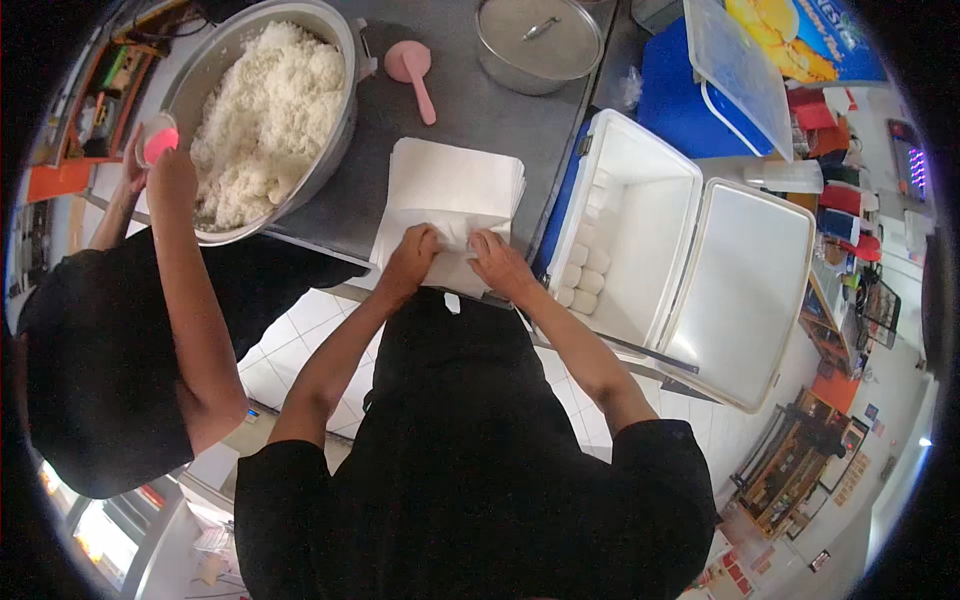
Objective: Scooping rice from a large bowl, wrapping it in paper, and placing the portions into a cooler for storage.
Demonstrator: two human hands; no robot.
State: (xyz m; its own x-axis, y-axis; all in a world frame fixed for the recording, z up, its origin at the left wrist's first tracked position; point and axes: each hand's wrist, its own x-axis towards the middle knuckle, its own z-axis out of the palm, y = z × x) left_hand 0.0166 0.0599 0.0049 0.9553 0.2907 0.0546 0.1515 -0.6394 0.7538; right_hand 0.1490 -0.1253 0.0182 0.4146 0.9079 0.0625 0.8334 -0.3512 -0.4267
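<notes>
A stack of white paper sheets (459, 176) lies at the near edge of the dark grey table. On its near part, my left hand (414, 255) and my right hand (495, 259) face each other, fingers curled on a creased piece of white paper (451, 232) between them. The fingertips hide part of that piece; whether it wraps anything cannot be seen. To the right, an open white-lined cooler box (645, 217) holds several white wrapped bundles (589, 277) along its left side.
A large metal pot of cooked rice (349, 97) stands at the left, beside a co-worker holding a cup with something pink (160, 142). A pink rice paddle (416, 75) and a lidded metal pot (540, 45) stand farther back. The cooler's lid (739, 292) hangs open at the right, near a blue container (671, 97).
</notes>
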